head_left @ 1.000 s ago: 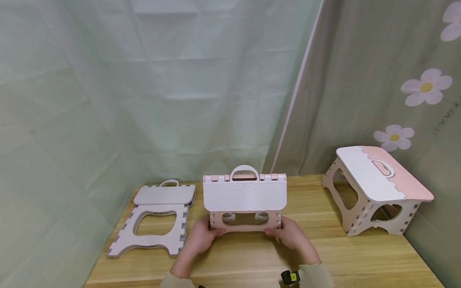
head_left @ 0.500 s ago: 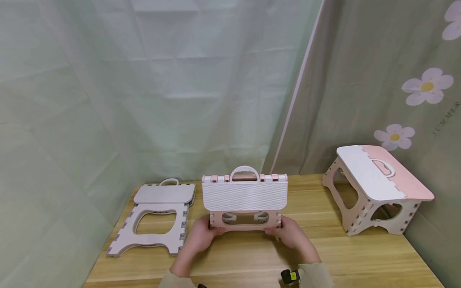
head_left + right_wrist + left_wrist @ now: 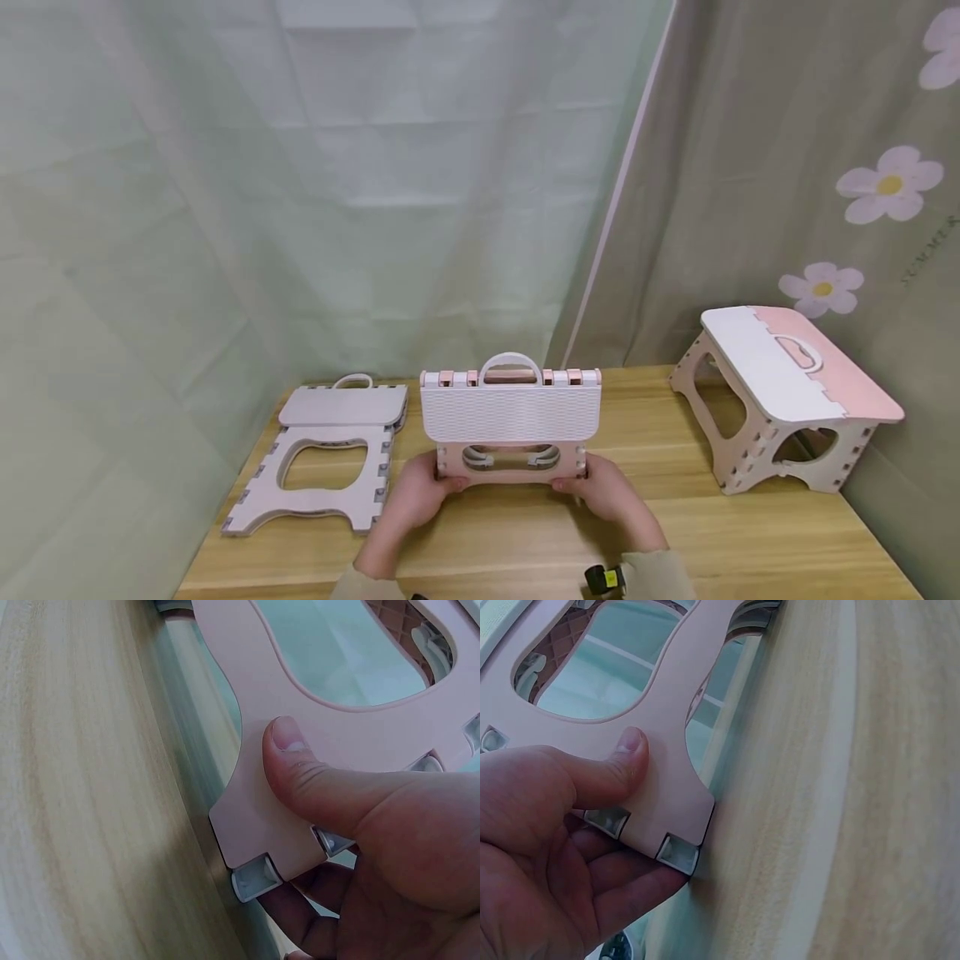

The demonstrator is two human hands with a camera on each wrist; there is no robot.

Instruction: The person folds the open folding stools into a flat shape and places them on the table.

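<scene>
A pink-and-white folding stool stands partly folded at the middle of the table, its textured white seat half hanging toward me and its carry handle on top. My left hand grips the left end of its pink leg panel, thumb on the front face and fingers curled behind the edge, as the left wrist view also shows on the pink panel. At the opposite end my right hand holds the same panel in the same way; in the right wrist view its thumb presses the pink face.
To the left a white folding stool lies folded flat on the wooden table. On the right stands another pink-and-white stool, unfolded on its legs. Curtains hang behind and along both sides.
The stool's top and handle have dropped slightly in the head view, and the hinged parts seen through the leg opening have shifted. Both hands keep their grip in the same place.
</scene>
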